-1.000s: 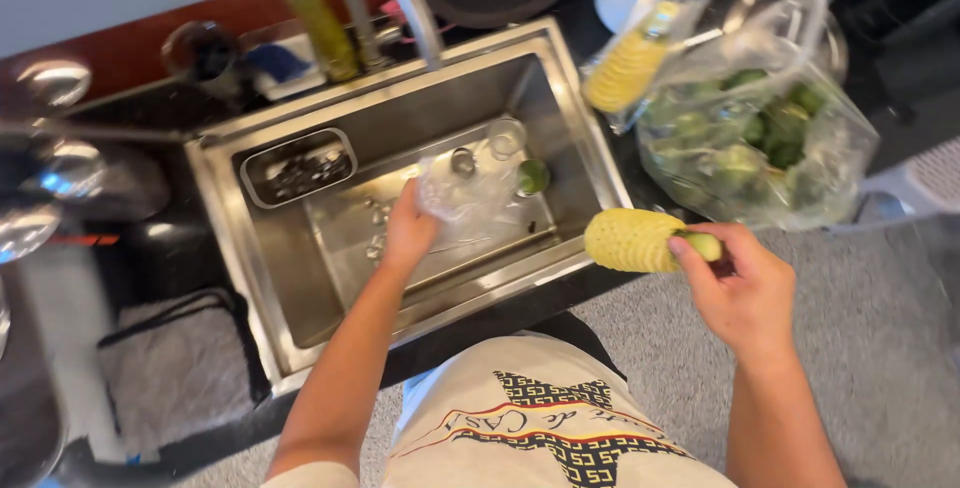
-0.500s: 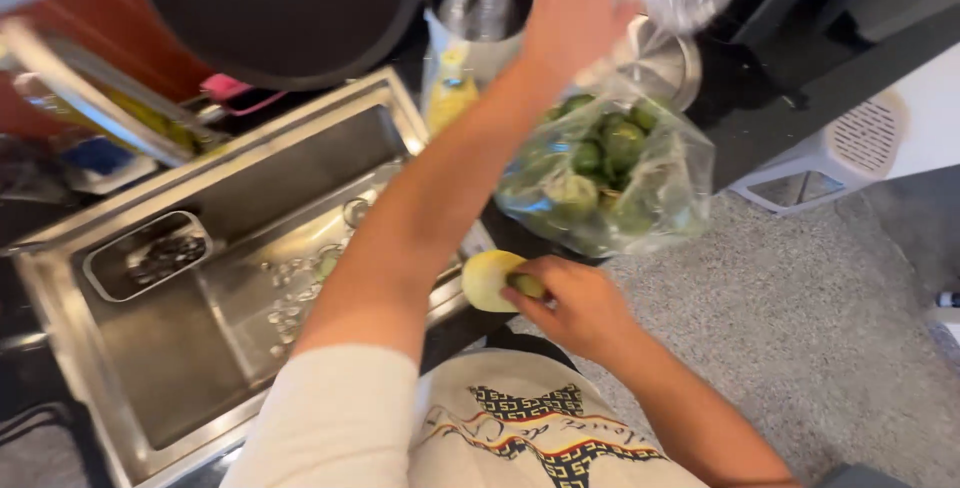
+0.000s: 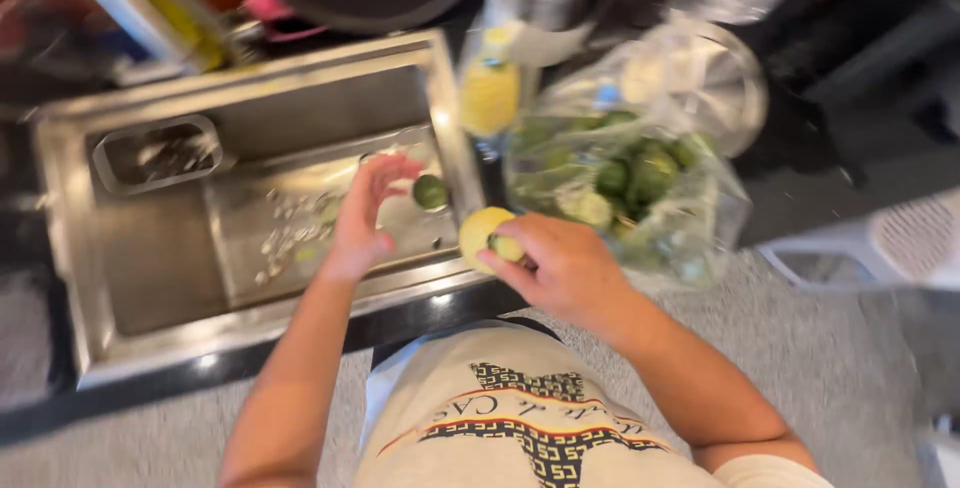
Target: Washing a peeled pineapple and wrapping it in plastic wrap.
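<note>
right hand [image 3: 562,266] is clamped on the corn cob [image 3: 487,235] by its green end, just over the sink [image 3: 150,278] rim, left hand [image 3: 365,216] open and empty beside it, so I'd grip the cob's free end firmly before twisting

A pale cream T-shirt with short sleeves carries a black-and-gold patterned star-like print with lettering.

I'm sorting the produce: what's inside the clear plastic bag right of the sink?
The clear plastic bag holds green round fruits, several piled together, one paler. Blur and crinkled plastic hide the exact count and whatever lies beneath the pile.
</note>
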